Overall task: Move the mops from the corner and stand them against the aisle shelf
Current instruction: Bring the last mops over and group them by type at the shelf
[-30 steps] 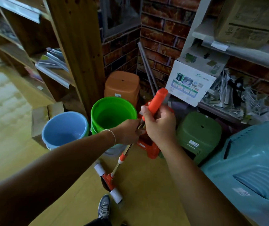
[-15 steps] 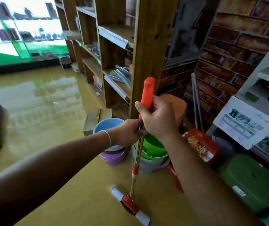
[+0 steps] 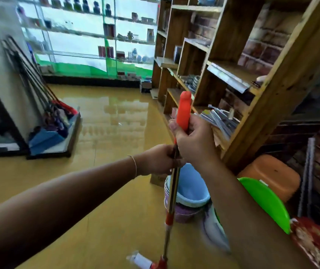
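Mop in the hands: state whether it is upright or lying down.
Upright. The mop runs near-vertically from its orange grip, held by both hands, to its head at the floor.

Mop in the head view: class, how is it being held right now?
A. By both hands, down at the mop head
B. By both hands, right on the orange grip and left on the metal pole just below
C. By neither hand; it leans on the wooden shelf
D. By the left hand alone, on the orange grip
B: the right hand wraps the mop at its orange grip, and the left hand grips the metal pole just beneath it.
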Motion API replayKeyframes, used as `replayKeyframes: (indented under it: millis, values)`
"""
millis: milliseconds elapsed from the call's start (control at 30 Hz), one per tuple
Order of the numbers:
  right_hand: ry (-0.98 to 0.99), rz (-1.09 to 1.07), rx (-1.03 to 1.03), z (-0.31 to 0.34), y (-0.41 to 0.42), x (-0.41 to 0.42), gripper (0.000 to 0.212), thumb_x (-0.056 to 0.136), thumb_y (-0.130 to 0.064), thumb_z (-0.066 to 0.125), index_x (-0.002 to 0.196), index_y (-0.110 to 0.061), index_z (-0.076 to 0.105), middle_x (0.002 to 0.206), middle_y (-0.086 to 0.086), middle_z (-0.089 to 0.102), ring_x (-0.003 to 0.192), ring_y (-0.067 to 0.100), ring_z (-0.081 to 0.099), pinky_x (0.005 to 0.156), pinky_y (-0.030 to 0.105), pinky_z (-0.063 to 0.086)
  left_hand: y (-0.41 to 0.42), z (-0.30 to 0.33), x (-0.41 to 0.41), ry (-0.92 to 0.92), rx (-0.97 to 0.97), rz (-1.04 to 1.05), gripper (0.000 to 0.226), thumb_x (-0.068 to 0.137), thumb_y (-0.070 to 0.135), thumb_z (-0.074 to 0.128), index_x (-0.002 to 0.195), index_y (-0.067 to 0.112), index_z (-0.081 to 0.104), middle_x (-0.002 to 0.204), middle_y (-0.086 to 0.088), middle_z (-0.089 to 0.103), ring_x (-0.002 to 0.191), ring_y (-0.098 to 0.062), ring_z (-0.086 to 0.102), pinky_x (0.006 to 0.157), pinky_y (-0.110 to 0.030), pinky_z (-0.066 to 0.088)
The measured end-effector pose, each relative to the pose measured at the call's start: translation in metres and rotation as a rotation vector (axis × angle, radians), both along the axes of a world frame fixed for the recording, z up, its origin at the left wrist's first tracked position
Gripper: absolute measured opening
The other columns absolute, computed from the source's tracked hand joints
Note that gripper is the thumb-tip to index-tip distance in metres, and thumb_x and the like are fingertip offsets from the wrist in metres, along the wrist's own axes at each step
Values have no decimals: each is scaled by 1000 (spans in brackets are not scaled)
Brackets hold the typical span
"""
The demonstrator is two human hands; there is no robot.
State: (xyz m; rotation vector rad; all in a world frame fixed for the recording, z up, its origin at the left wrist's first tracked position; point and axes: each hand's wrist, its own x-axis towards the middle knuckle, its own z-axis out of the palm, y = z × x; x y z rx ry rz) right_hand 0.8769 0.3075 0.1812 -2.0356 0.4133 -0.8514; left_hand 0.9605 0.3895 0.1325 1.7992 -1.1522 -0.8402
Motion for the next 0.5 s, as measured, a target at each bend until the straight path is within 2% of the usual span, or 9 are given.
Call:
replayKeyframes:
  millis: [100,200,367,500]
  values:
    - [16,59,15,12,28,42,4,84,-42,63,84,-41,60,88,7,72,97,26,69,87,53,56,28,9,38,17,-5,62,8,95,10,54,97,5,60,86,-11,56,75,-22,52,70,-37,50]
    - [19,124,22,22,50,78,7,87,-37,63,86,-38,56,93,10,71,91,25,70,85,52,57,52,17,72,2,0,110,11,95,11,54,99,2,58,88,-14,52,75,-22,48,66,-34,46]
    - [21,184,21,32,73,137,13,94,-27,66,90,-35,55,95,5,71,91,19,70,86,49,57,83,28,125,-39,-8,190,8,97,16,51,91,17,57,81,-4,51,67,-11,45,62,-22,41]
    - [31,268,-3,38,83,189,11,94,-28,66,92,-32,56,98,13,70,94,25,69,87,51,56,100,37,166,-81,-14,296,12,99,17,50,103,9,57,86,-8,49,71,-15,44,66,-27,42]
